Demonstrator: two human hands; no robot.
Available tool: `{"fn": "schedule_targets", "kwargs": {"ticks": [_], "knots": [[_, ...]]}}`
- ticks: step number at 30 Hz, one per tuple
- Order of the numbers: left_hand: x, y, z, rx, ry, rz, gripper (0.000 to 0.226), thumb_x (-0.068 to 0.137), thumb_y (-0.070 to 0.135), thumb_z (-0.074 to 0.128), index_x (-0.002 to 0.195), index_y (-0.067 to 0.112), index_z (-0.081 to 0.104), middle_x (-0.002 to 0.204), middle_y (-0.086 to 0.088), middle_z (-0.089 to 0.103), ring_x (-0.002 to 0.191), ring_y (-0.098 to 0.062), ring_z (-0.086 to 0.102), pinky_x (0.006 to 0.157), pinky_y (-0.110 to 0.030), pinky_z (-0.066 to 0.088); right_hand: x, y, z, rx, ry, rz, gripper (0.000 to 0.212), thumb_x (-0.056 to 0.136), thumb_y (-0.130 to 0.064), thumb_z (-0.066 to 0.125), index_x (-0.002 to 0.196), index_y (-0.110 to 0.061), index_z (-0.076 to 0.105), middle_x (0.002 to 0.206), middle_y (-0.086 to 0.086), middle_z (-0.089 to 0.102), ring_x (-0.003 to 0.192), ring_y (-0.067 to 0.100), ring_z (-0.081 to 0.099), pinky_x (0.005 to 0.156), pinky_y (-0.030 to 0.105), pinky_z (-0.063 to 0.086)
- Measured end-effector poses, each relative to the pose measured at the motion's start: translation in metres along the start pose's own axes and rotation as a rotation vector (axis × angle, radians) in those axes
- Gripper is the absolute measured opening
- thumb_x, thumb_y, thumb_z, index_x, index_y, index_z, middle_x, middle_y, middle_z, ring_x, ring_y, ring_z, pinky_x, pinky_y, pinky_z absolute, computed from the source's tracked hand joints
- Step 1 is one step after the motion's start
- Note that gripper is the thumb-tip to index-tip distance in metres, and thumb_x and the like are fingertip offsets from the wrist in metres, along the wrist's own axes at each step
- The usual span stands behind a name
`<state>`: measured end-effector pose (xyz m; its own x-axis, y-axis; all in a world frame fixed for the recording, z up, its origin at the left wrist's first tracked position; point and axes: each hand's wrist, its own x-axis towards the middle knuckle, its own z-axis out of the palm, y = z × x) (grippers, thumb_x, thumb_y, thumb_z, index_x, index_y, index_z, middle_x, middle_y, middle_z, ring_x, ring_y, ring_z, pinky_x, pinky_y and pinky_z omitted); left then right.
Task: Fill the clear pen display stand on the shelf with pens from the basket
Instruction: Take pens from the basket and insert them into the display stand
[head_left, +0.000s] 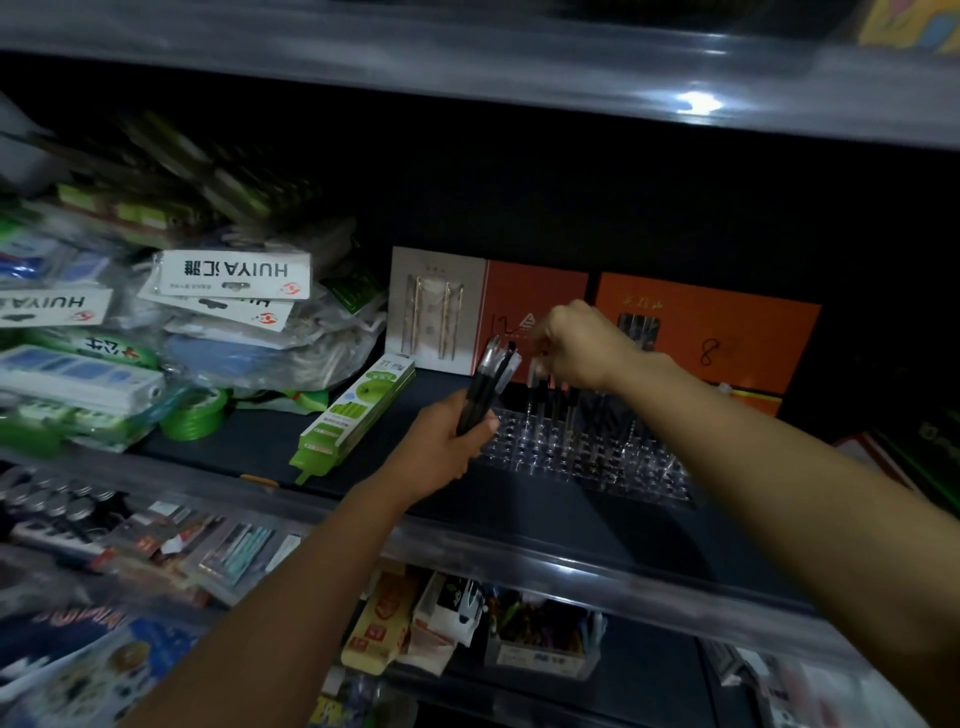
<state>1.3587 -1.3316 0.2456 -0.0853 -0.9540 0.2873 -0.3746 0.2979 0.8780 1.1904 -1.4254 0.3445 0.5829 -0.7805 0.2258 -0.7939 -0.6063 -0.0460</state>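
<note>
Right hand (576, 345) is closed around the top of one pen (535, 382), held upright over the far rows of the clear pen display stand (587, 457). Left hand (441, 447) grips a bundle of black pens (488, 384), tips angled up and right, at the stand's left edge. The stand sits on the dark shelf (270, 447), right of centre, with several pens already upright in it. Orange boxes (706, 332) stand close behind it. Bare shelf lies between the stand and a green pack (353, 415) to the left.
</note>
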Motion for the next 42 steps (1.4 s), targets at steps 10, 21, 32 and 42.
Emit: {"fn": "schedule_targets", "kwargs": {"ticks": [10,21,32,42], "knots": [[-0.004,0.008,0.001,0.086,0.044,0.019,0.011,0.093,0.018,0.057,0.085,0.012,0.051,0.060,0.002,0.050,0.041,0.001,0.047,0.044,-0.017,0.040,-0.037,-0.029,-0.043,0.445,0.025,-0.112,0.019,0.084,0.000,0.062,0.092,-0.016,0.069,0.077,-0.003,0.069,0.069,0.008,0.068,0.061,0.024,0.056],[-0.008,0.011,0.001,0.189,0.077,0.002,0.016,0.090,0.024,0.059,0.085,0.010,0.053,0.063,0.001,0.053,0.050,-0.009,0.048,0.053,-0.029,0.043,-0.044,-0.038,-0.049,0.515,0.001,0.015,0.004,0.083,-0.007,0.072,0.084,-0.008,0.068,0.067,0.001,0.064,0.054,0.009,0.059,0.051,0.023,0.049],[-0.013,-0.007,-0.024,0.308,0.121,-0.096,0.019,0.093,0.026,0.056,0.092,0.007,0.054,0.061,-0.001,0.053,0.050,-0.010,0.048,0.048,-0.024,0.038,-0.026,-0.017,-0.066,0.589,0.237,0.158,0.007,0.082,-0.003,0.067,0.081,-0.010,0.068,0.070,-0.001,0.061,0.062,0.007,0.052,0.059,0.020,0.044],[-0.003,-0.005,-0.023,0.319,0.129,-0.059,0.023,0.094,0.029,0.054,0.095,0.006,0.054,0.066,-0.004,0.054,0.051,-0.008,0.047,0.048,-0.021,0.034,-0.011,-0.016,-0.039,0.236,0.143,0.088,0.006,0.084,-0.001,0.060,0.086,-0.004,0.065,0.084,0.011,0.067,0.080,0.023,0.063,0.068,0.031,0.051]]}}
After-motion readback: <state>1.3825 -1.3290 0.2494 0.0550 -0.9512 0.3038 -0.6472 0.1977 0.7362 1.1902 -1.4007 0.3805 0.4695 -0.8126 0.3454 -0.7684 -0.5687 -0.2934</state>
